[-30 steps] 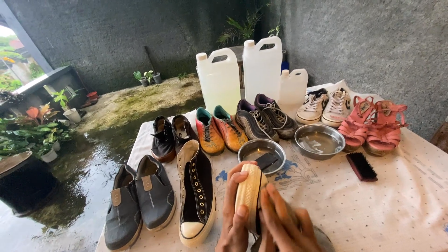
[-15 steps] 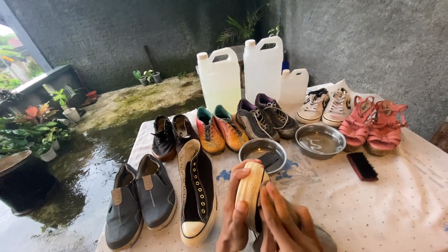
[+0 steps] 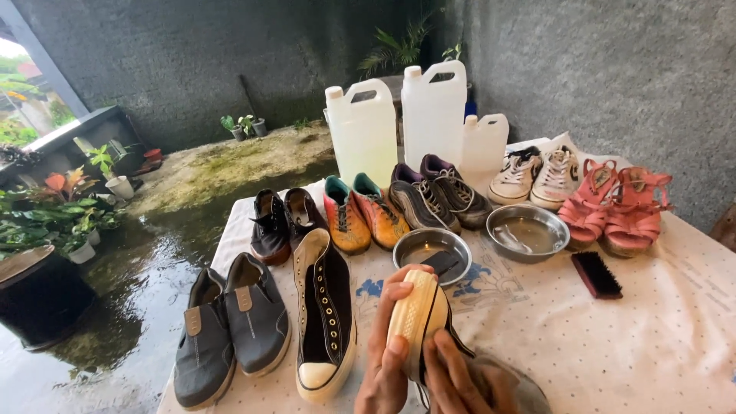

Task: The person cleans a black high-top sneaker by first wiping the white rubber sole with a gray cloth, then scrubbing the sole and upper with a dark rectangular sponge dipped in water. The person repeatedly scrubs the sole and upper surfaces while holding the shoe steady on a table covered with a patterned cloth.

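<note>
So I've got this black sneaker (image 3: 420,322) turned sole-up right in front of me, low in the middle of my view, over the near edge of the table (image 3: 652,345). My left hand (image 3: 387,349) is wrapped around its left side, thumb and fingers closed on the cream rubber sole, so that one's got a firm hold. My right hand (image 3: 460,379) sits just below and to the right, fingers curled against the shoe's lower end and touching it, but I can't tell how tightly it grips since part of it is cut off at the bottom.

The shoe's long axis runs away from me, tilted a bit to the right, the far end pointing toward the small steel bowl (image 3: 432,253) just beyond it. Which end is the toe, I honestly can't tell from here.

Its mate, the other black sneaker (image 3: 325,310), lies on the table just left of my left hand, toe cap toward me. The black brush (image 3: 596,274) is well off to the right, nearer my right hand.
</note>
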